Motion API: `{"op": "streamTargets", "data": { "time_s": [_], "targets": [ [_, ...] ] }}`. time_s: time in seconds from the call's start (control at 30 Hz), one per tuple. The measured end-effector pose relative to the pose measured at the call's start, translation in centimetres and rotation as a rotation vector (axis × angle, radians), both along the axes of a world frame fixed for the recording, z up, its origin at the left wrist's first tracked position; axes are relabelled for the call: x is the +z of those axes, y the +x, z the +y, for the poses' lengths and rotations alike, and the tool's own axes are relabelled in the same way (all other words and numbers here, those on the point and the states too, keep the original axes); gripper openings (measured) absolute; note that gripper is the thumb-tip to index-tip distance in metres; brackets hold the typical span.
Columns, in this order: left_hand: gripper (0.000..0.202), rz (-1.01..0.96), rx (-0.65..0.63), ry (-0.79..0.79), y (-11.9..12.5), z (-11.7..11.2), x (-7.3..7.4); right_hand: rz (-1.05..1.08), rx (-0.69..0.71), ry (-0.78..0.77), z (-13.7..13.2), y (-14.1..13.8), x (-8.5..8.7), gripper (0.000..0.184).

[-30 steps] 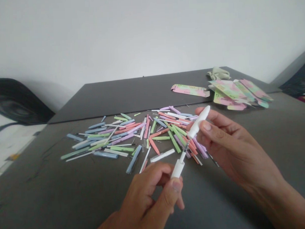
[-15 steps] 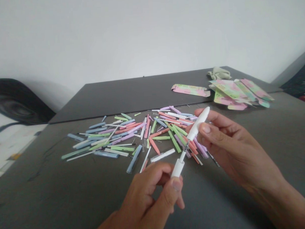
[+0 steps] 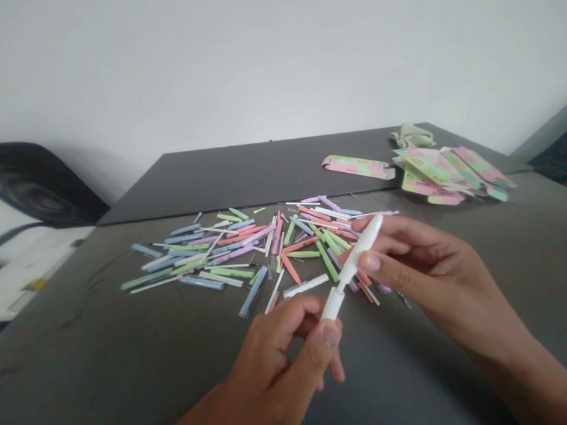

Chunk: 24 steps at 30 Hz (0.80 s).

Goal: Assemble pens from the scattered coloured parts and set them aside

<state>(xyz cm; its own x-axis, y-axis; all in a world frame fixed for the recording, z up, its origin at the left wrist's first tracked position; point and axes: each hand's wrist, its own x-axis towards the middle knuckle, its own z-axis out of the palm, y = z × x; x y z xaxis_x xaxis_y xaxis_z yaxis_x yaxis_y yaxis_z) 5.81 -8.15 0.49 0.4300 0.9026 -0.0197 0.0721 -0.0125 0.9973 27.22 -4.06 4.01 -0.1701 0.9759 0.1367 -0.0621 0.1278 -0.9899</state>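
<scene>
My left hand (image 3: 293,361) is closed, pinching a short white pen tube (image 3: 332,305) between thumb and fingers. My right hand (image 3: 420,270) grips a longer white tapered pen barrel (image 3: 362,250), its pointed end up and away from me. The two pen parts line up on a slant, with a short thin white stem showing between them. Behind my hands lies a spread of loose pen parts (image 3: 240,242) in blue, green, purple, coral and white, some with clear sleeves. A white piece with a clear sleeve (image 3: 306,285) is nearest my left hand.
Flattened pastel cartons (image 3: 443,176) are piled at the back right, with a crumpled pale cloth (image 3: 411,135) behind them. One carton (image 3: 357,166) lies apart to their left. A dark chair back (image 3: 36,184) stands left of the grey table (image 3: 130,354).
The two white pen parts have come closer together. The dark coil that showed between them is now hidden inside. My right hand moved slightly down and left; the view shifted a little.
</scene>
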Motion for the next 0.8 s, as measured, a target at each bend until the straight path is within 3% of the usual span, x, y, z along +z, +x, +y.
{"op": "streamTargets", "data": {
  "time_s": [0.63, 0.8],
  "targets": [
    [0.034, -0.005, -0.010, 0.051, -0.04, 0.11, -0.25, -0.171, 0.013, 0.085, -0.63, -0.07, -0.20, 0.015],
    [0.029, -0.003, -0.040, 0.133, 0.17, 0.18, -0.56, -0.157, -0.031, 0.091, -0.64, -0.90, -0.52, 0.026]
  ]
}}
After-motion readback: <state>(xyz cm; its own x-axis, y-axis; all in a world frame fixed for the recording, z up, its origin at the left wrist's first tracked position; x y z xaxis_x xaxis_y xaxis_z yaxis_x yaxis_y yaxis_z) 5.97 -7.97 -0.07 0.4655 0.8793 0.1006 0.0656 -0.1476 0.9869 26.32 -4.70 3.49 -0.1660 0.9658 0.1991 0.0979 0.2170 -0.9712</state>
